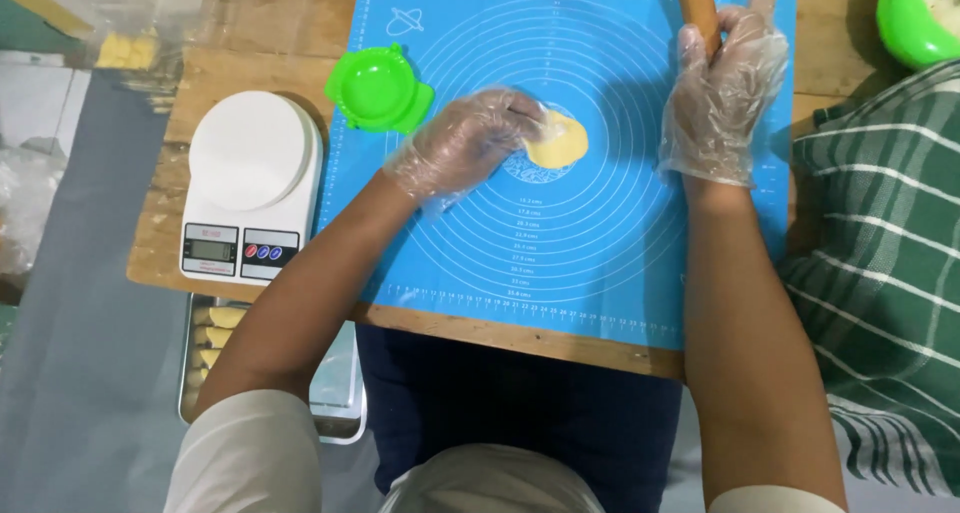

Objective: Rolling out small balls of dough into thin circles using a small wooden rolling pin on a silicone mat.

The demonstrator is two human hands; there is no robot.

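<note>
Bright, even light (edges slightly blurred).

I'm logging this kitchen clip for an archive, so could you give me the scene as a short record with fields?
Left hand: gloved left hand, fingertips on the dough disc
Right hand: gloved right hand, grip closed round a wooden rolling pin
Work surface: blue silicone mat with ring markings, on a wooden table
Beside the mat: green round mould, white kitchen scale
Below the table edge: metal tray with pale yellow pieces
Top right: green bowl
Right edge: green striped cloth
</note>
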